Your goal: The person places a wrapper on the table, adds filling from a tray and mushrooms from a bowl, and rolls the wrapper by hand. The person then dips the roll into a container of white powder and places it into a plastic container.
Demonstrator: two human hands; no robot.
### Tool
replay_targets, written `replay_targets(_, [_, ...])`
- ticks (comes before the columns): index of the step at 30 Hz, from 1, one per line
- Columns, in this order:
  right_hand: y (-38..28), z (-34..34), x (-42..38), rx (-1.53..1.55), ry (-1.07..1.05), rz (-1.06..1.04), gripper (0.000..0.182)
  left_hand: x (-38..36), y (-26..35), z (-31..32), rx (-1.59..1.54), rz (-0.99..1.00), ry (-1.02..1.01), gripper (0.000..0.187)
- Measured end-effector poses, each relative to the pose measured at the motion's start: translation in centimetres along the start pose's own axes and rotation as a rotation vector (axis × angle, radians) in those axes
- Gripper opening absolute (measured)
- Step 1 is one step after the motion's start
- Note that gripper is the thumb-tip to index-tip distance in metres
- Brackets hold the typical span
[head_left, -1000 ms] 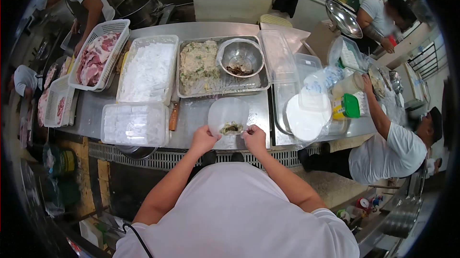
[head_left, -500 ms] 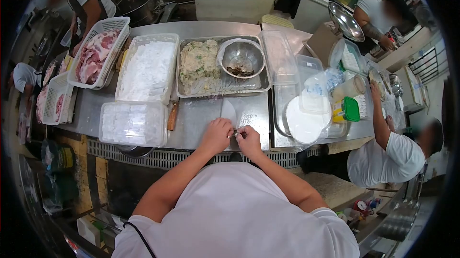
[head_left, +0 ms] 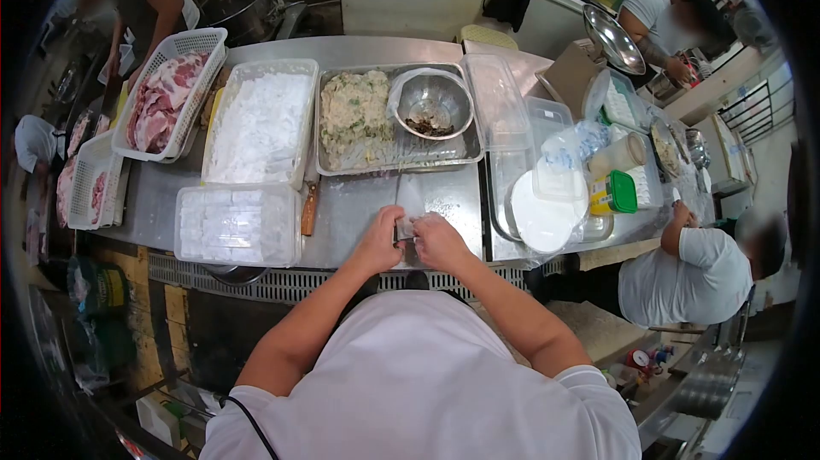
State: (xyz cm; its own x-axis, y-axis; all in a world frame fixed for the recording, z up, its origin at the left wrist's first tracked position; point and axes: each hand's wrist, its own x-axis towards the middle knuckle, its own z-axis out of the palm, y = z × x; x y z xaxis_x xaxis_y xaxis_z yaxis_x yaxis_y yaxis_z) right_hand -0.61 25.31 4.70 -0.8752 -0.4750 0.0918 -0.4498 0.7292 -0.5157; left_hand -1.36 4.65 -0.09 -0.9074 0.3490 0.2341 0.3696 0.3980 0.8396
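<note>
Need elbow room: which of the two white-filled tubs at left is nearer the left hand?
The front tub, at the near edge of the table; the back tub is farther from the left hand.

No word, brand or number can be made out. The yellow tub with the green lid (head_left: 614, 193), near the near edge of the right-hand steel surface (head_left: 531, 67), bears a label too small to read. Farther from that edge, a clear plastic bag (head_left: 579, 140) shows blue print, illegible. Below the near edge, a round red-rimmed dial (head_left: 638, 359) has a pale face whose markings are too small to tell.
</note>
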Motion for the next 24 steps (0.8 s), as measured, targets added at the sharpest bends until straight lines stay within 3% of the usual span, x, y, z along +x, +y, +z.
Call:
replay_targets(4, [-0.8, -0.4, 0.5, -0.102, -0.046, -0.012, 0.016, 1.2, 1.7, -2.6, 0.224, 0.213, -0.163, 0.076])
replay_targets(5, [-0.9, -0.3, 0.5, -0.125, -0.047, -0.012, 0.016, 1.3, 1.6, -2.8, 0.255, 0.183, -0.226, 0.077])
replay_targets(8, [-1.4, -1.4, 0.1, -0.015, -0.1, 0.079, 0.028, 1.1, 1.2, -3.2, 0.336, 0.14, -0.36, 0.084])
replay_targets(11, [-0.7, -1.3, -2.5, 0.0, 0.097, 0.058, 0.052, 0.2, 1.2, -3.8, 0.367, 0.188, -0.366, 0.089])
replay_targets(13, [-0.8, -1.7, -4.1, -0.094, 0.011, 0.022, 0.061, -0.9, 1.1, -3.7, 0.361, 0.218, -0.352, 0.092])
replay_targets(17, [-1.6, -0.5, -5.9, -0.19, -0.179, -0.001, 0.072, -3.0, 1.2, -2.9, 0.295, 0.268, -0.427, 0.079])
replay_targets(21, [0.5, 2.7, -6.7, -0.233, -0.092, -0.074, 0.069, -4.2, 0.2, -1.4, 0.278, 0.309, -0.325, 0.061])
replay_targets(24, [0.1, 2.1, -7.1, -0.168, -0.017, -0.09, 0.046, -4.1, 0.2, -1.2, 0.22, 0.334, -0.225, 0.049])
